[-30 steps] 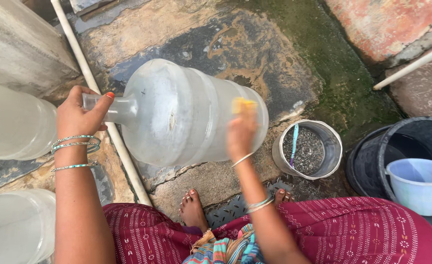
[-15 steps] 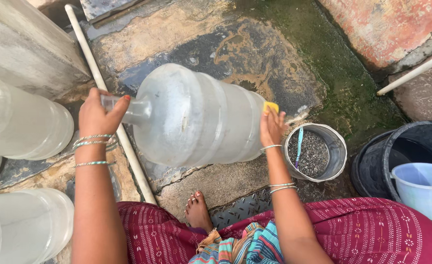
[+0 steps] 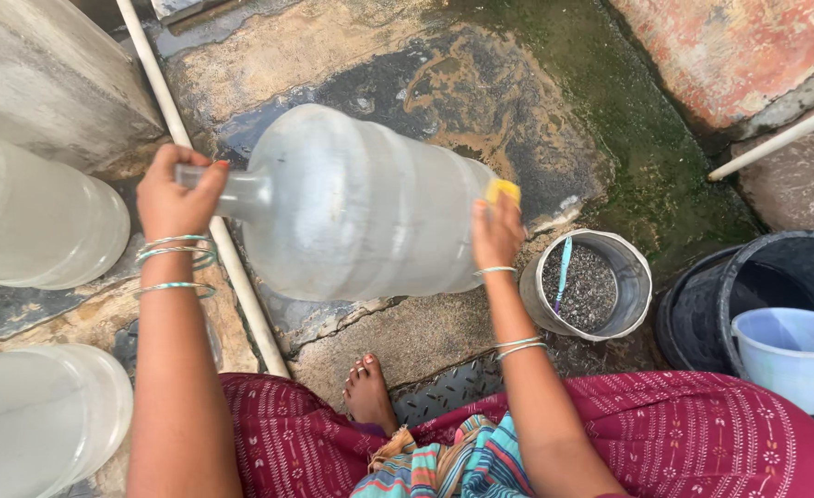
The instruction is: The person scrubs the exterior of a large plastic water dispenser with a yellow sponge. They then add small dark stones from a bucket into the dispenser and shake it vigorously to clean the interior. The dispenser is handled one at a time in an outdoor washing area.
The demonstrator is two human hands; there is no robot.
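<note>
— How many big clear jugs are there, from the left?

— Three; two stand at the left edge of the stone floor (image 3: 481, 74), an upper jug (image 3: 34, 217) and a lower jug (image 3: 38, 424); the third, the held jug (image 3: 361, 207), lies on its side at the middle.

— And the hands?

— The left hand (image 3: 176, 194) is closed around that jug's neck; the right hand (image 3: 495, 231) presses one yellow sponge (image 3: 503, 191) against its base end, fingers curled over it.

— Further right?

— One small grey pot (image 3: 624, 277) of dark grit just beside the right hand; then one black bucket (image 3: 702, 304) with one pale blue tub (image 3: 794, 355) in it, at the right edge.
</note>
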